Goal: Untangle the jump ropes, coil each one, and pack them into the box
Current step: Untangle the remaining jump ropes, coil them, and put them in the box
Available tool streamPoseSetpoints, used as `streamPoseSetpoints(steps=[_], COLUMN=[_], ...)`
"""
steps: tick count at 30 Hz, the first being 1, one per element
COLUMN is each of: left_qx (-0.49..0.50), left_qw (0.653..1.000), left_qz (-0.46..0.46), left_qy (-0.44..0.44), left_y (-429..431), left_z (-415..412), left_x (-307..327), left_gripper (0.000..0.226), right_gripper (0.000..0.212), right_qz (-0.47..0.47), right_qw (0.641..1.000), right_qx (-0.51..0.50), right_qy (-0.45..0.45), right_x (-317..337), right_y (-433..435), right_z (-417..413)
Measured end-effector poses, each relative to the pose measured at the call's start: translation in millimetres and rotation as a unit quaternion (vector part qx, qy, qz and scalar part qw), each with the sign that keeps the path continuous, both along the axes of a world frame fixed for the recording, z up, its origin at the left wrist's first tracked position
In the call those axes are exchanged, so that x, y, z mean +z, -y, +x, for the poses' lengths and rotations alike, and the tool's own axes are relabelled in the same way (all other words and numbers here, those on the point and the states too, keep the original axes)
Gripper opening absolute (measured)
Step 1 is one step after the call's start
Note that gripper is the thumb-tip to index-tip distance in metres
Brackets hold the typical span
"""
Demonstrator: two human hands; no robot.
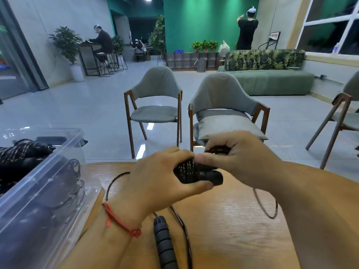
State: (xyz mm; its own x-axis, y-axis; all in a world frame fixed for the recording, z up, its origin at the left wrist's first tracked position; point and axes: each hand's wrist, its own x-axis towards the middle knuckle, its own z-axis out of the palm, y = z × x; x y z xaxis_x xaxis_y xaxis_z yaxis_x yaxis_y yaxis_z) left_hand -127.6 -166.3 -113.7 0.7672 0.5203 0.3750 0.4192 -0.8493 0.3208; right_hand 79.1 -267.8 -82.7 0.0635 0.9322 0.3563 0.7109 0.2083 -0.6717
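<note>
Ropes [21,150] already lie in box [64,146]. Left hand [155,181] grips coil [187,171]; right hand [239,162] pinches its cord [264,208], probably mid-wrap. Handle [164,243] on table [233,230] not yet packed.

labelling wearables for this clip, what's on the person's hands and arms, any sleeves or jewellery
No sleeves, gloves, rings or watch show on the left hand or the right hand; both arms are bare as far as the frame reaches. The only thing worn is a thin red cord bracelet on the left wrist, tied with a small knot.
</note>
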Motion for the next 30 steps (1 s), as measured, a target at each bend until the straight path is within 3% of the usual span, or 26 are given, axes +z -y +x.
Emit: streamPoseSetpoints(steps=[4,7,10,12,14,16,18,23,27,30], left_qx=[-0.084,-0.160,-0.206,-0.184,-0.145,-0.091,-0.027,0.035,0.113,0.192], left_qw=[0.995,0.982,0.961,0.959,0.953,0.939,0.936,0.945,0.940,0.945], left_qz=[-0.044,-0.089,-0.150,-0.163,-0.179,-0.207,-0.196,-0.147,-0.098,-0.056], left_qy=[0.039,0.053,0.105,0.144,0.196,0.258,0.290,0.290,0.306,0.260], left_y=[2.6,7.4,13.7,15.8,13.5,10.7,8.6,10.4,2.0,-13.3], left_z=[-6.3,-8.3,-6.5,-3.3,-1.0,0.0,-0.2,7.7,8.7,0.2], left_x=[11.1,17.4,18.6,14.1,8.8,8.1,9.9,3.2,1.0,0.3], left_gripper=[0.055,0.051,0.048,0.049,0.053,0.058,0.064,0.055,0.056,0.059], right_gripper=[0.021,0.028,0.038,0.025,0.033,0.042,0.034,0.026,0.018,0.016], right_qz=[0.039,-0.038,-0.120,-0.099,-0.030,-0.019,-0.035,0.012,-0.041,-0.051], right_qw=[0.996,0.988,0.922,0.902,0.926,0.951,0.970,0.989,0.994,0.998], right_qx=[0.014,0.045,0.161,0.135,0.024,0.003,0.007,-0.055,-0.035,-0.044], right_qy=[-0.075,-0.146,-0.331,-0.397,-0.374,-0.309,-0.241,-0.138,-0.097,0.002], right_x=[1.4,-6.6,-13.2,-11.5,-13.4,-16.0,-19.9,-23.0,-13.2,-8.7], right_y=[2.4,-2.8,-7.1,-6.6,-8.1,-11.7,-15.0,-17.4,-13.3,-6.7], right_z=[7.5,11.3,5.0,-4.9,-11.0,-13.1,-17.4,-29.4,-26.3,-27.9])
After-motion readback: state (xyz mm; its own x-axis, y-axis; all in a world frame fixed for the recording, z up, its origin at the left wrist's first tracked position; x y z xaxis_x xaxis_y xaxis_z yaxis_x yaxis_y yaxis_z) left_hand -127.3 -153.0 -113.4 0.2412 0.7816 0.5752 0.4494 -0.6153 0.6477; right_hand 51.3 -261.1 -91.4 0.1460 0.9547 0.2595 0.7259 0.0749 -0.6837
